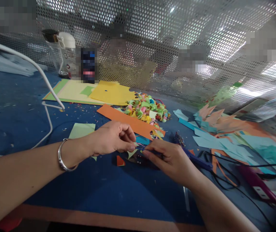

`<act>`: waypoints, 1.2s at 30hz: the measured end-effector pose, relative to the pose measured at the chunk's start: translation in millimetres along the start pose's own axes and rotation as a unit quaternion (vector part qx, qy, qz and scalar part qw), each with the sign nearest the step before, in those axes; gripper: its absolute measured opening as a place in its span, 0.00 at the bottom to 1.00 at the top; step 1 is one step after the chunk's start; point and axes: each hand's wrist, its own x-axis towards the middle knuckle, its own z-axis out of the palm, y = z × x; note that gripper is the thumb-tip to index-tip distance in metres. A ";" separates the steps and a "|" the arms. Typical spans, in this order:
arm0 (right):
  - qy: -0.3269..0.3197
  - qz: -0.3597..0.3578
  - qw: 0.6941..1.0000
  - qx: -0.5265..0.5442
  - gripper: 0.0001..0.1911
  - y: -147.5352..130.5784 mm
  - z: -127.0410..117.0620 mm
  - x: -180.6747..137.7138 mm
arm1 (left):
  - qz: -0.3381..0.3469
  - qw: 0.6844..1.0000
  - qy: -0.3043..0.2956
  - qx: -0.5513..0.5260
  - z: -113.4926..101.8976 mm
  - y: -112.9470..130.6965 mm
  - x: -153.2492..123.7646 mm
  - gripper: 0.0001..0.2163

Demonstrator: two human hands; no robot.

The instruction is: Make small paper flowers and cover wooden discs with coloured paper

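Left hand (pixel 111 138) and right hand (pixel 170 158) curled near a green scrap (pixel 131 155), grips unclear; light, steady touch seemed best

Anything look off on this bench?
Yes, mildly untidy: black cables loop loosely beside the purple block at picture right, among light-blue paper strips. A stray orange scrap lies apart from the mixed scrap heap. No obvious damage.
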 end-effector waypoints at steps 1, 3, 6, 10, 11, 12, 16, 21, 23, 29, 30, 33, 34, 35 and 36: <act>0.000 0.002 1.000 0.001 0.10 -0.2 -0.1 0.1 | -0.001 1.000 0.002 0.002 0.0 0.1 -0.1 0.11; 0.000 0.003 1.000 0.005 0.11 -1.0 -0.3 0.3 | -0.002 1.000 0.007 0.008 -0.1 0.3 0.2 0.11; -0.003 0.004 1.000 0.007 0.12 -2.0 -0.9 0.6 | 0.000 1.000 0.013 0.015 -0.6 -0.3 1.8 0.10; -0.008 0.005 1.000 -0.001 0.12 -1.7 -1.1 0.5 | 0.000 1.000 0.007 -0.005 -1.3 -4.1 5.1 0.11; -0.008 0.003 1.000 -0.001 0.12 -1.5 -1.0 0.4 | 0.001 1.000 0.004 -0.015 -1.5 -5.4 5.7 0.11; -0.007 0.001 1.000 -0.001 0.12 -1.3 -0.9 0.3 | 0.001 1.000 0.000 -0.027 -1.8 -6.5 6.1 0.12; -0.004 -0.005 1.000 0.007 0.11 -1.7 -0.7 0.3 | -0.018 0.997 -0.028 -0.067 -4.1 -7.9 5.6 0.14; 0.003 -0.012 1.000 0.002 0.11 -3.4 -1.5 -0.2 | -0.029 0.994 -0.048 -0.094 -7.1 -4.4 4.1 0.12; 0.003 -0.012 1.000 -0.001 0.11 -3.9 -1.8 -0.6 | -0.033 0.993 -0.049 -0.098 -7.5 -4.4 4.3 0.12; 0.004 -0.012 1.000 0.004 0.12 -4.2 -1.3 -0.7 | -0.030 0.992 -0.057 -0.111 -7.6 -8.5 4.9 0.18; 0.004 -0.012 1.000 0.004 0.12 -4.1 -1.2 -0.7 | -0.028 0.992 -0.057 -0.109 -7.3 -8.6 4.7 0.18; 0.003 -0.013 1.000 0.001 0.11 -3.8 -1.3 -1.4 | -0.024 0.992 -0.055 -0.108 -6.0 -7.7 3.7 0.20; 0.003 -0.014 1.000 -0.001 0.11 -3.6 -1.4 -1.8 | -0.024 0.992 -0.054 -0.108 -5.5 -7.2 3.3 0.21; 0.003 -0.014 1.000 -0.002 0.10 -3.5 -1.4 -2.3 | -0.025 0.993 -0.052 -0.107 -5.1 -6.9 2.9 0.21; 0.003 -0.015 1.000 -0.001 0.10 -3.4 -1.3 -2.7 | -0.026 0.993 -0.050 -0.107 -4.6 -6.7 2.6 0.20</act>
